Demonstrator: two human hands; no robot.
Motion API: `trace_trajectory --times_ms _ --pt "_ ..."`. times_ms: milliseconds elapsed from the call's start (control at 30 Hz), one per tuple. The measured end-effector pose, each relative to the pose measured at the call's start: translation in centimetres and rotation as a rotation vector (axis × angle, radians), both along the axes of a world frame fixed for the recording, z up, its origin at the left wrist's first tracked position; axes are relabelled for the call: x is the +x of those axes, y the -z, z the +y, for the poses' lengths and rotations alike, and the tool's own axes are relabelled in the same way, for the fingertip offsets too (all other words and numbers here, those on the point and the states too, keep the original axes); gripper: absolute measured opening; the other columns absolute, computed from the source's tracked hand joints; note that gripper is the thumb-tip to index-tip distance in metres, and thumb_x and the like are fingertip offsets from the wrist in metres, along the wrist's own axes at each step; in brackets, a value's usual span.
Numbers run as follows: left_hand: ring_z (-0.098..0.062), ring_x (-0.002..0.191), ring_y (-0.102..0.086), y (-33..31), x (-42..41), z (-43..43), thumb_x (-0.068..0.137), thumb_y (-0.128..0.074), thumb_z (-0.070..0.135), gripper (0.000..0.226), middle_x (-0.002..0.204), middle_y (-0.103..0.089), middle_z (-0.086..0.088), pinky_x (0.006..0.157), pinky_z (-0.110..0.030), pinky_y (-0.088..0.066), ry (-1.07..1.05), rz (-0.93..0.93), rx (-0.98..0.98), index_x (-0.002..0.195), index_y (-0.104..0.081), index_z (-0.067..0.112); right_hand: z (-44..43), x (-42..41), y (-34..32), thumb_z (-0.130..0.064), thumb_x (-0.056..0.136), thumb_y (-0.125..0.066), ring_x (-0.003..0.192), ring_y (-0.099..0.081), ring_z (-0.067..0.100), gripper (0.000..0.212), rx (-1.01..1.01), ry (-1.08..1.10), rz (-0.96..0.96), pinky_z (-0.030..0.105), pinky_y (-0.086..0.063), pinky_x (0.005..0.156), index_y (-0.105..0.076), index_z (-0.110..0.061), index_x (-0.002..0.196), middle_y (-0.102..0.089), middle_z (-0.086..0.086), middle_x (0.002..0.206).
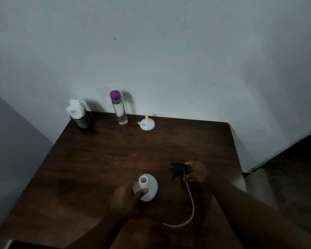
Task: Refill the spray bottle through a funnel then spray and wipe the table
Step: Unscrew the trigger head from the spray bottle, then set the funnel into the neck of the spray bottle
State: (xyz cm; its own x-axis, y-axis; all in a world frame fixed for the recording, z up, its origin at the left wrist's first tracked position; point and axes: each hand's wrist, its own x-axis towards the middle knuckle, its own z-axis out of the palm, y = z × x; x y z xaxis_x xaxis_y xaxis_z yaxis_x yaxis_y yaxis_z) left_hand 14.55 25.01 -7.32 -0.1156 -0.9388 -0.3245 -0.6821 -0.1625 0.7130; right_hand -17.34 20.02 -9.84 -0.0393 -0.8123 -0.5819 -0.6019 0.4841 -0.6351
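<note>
The white spray bottle (pixel 149 187) stands uncapped near the front middle of the dark wooden table (pixel 97 159), its neck open. My left hand (pixel 126 198) grips its side. My right hand (pixel 196 172) holds the black spray head (pixel 180 168) just above the table to the bottle's right; its long white tube (pixel 191 203) curves down toward the front edge. A white funnel (pixel 147 124) lies mouth-down at the back. To its left stands a clear bottle with a purple cap (pixel 119 108), holding clear liquid.
A black mesh cup holding white paper napkins (pixel 79 114) stands at the back left corner. The table backs onto a pale wall. Dark floor (pixel 294 177) lies to the right of the table's right edge.
</note>
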Motion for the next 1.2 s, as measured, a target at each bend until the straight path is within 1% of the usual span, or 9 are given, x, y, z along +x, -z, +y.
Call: trace_trajectory --times_ms 233,333,533,633,733,867,1000,1100,1200 --pt "-0.001 0.092 -0.07 -0.3 -0.5 0.5 0.08 -0.08 0.046 0.034 0.096 -0.072 0.022 0.083 -0.032 -0.06 -0.066 0.072 -0.011 0.111 -0.069 0.037 -0.3 0.4 1.1 -0.021 0.057 -0.089 0.093 -0.065 0.016 0.051 -0.053 -0.042 0.087 0.028 -0.053 0.076 -0.07 -0.017 0.104 -0.07 -0.004 0.098" --pt "-0.012 0.095 -0.07 -0.8 -0.8 0.6 0.076 -0.083 0.045 0.043 0.103 -0.069 0.015 0.083 -0.038 -0.062 -0.089 0.121 0.056 0.11 -0.057 0.048 0.0 0.5 0.8 -0.024 0.058 -0.089 0.09 -0.059 0.011 0.047 -0.093 -0.061 0.117 0.016 -0.044 0.065 -0.071 -0.018 0.101 -0.064 -0.01 0.094" --pt "-0.009 0.104 -0.07 -1.8 -0.2 0.3 0.051 -0.091 0.061 0.073 0.112 -0.073 0.014 0.089 -0.04 -0.06 -0.124 0.212 0.037 0.116 -0.068 0.037 -0.1 -0.7 2.5 -0.051 0.037 -0.084 0.102 -0.058 0.017 0.086 -0.107 -0.113 0.147 0.026 -0.05 0.08 -0.067 -0.021 0.115 -0.059 0.001 0.116" --pt "-0.007 0.106 -0.067 -3.1 0.0 -0.9 0.043 -0.086 0.069 0.076 0.112 -0.071 0.015 0.095 -0.04 -0.057 -0.203 0.249 0.016 0.11 -0.066 0.04 -1.0 -0.9 0.8 -0.041 0.044 -0.088 0.096 -0.059 0.012 0.068 -0.171 -0.109 0.177 0.02 -0.046 0.073 -0.068 -0.023 0.107 -0.063 -0.004 0.108" --pt "-0.004 0.119 -0.061 -4.6 0.0 -3.6 0.062 -0.081 0.068 0.071 0.127 -0.066 0.018 0.102 -0.031 -0.049 -0.164 0.298 -0.082 0.124 -0.067 0.038 -2.8 -0.3 -1.1 -0.027 0.061 -0.088 0.091 -0.056 0.01 0.053 -0.237 -0.051 0.175 0.015 -0.04 0.068 -0.066 -0.022 0.109 -0.056 -0.006 0.099" --pt "0.0 0.109 -0.064 -5.2 -0.8 -9.4 0.086 -0.076 0.04 0.046 0.127 -0.065 0.016 0.079 -0.015 -0.053 -0.151 0.346 -0.06 0.13 -0.063 0.033 -6.2 3.2 -2.8 -0.029 0.07 -0.083 0.087 -0.057 0.008 0.038 -0.351 0.054 0.157 0.022 -0.048 0.073 -0.066 -0.024 0.104 -0.059 -0.004 0.1" --pt "-0.006 0.113 -0.067 -2.7 -1.7 -15.6 0.093 -0.073 0.027 0.036 0.123 -0.069 0.011 0.097 -0.034 -0.057 -0.154 0.39 -0.055 0.128 -0.065 0.027 -11.4 7.4 -2.9 -0.024 0.073 -0.08 0.081 -0.06 0.01 0.023 -0.464 0.097 0.123 0.031 -0.052 0.079 -0.067 -0.023 0.092 -0.063 -0.007 0.085" --pt "-0.01 0.112 -0.069 0.0 -2.1 -19.4 0.093 -0.073 0.018 0.038 0.121 -0.072 0.003 0.098 -0.033 -0.057 -0.167 0.454 -0.017 0.13 -0.066 0.017 -16.0 10.2 -2.4 -0.021 0.073 -0.079 0.078 -0.06 0.011 0.022 -0.521 0.093 0.129 0.026 -0.048 0.073 -0.067 -0.019 0.091 -0.063 -0.007 0.08" --pt "-0.016 0.113 -0.069 1.9 -2.5 -21.8 0.093 -0.071 0.009 0.037 0.122 -0.072 -0.006 0.096 -0.029 -0.056 -0.17 0.517 0.014 0.13 -0.064 0.009 -20.0 12.1 -1.3 -0.018 0.074 -0.078 0.092 -0.061 0.016 0.029 -0.589 0.12 0.168 0.025 -0.045 0.08 -0.067 -0.014 0.1 -0.066 0.001 0.097"
